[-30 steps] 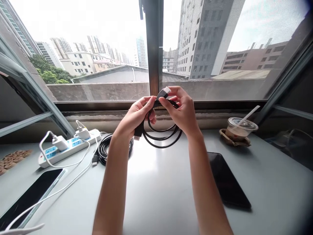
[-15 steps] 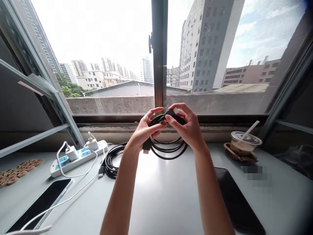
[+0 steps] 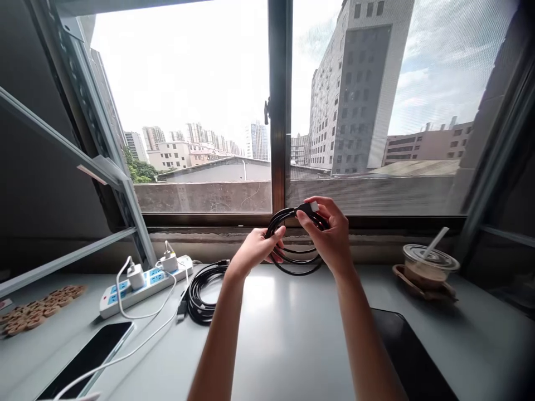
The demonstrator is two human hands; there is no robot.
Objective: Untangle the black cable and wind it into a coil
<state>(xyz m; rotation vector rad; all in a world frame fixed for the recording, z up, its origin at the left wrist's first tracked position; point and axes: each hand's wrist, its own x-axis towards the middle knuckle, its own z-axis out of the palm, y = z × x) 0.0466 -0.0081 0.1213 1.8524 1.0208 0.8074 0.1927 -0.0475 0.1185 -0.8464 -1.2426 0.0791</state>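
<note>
A coiled black HDMI cable [image 3: 297, 272] is held up above the desk, in front of the window sill. My left hand [image 3: 261, 250] is closed around the left side of the loops, thumb on top. My right hand [image 3: 330, 231] grips the upper right of the coil and pinches the cable's plug [image 3: 310, 208], whose pale metal end points right. The cable's other plug is not visible. On the desk to the left of my left forearm lies a second black cable coil [image 3: 199, 301], its plug resting at its left side.
A white power strip [image 3: 167, 281] with two chargers stands at the left, near a phone [image 3: 90, 356] crossed by a white cord [image 3: 137, 348]. Wooden coaster [image 3: 42, 309] lies far left. At right are a drink cup with straw [image 3: 428, 264] and a black flat device [image 3: 412, 351].
The left hand has shifted its grip and closed on the coil's left side. The plug that hung below it is now out of sight. The camera view has tilted up.
</note>
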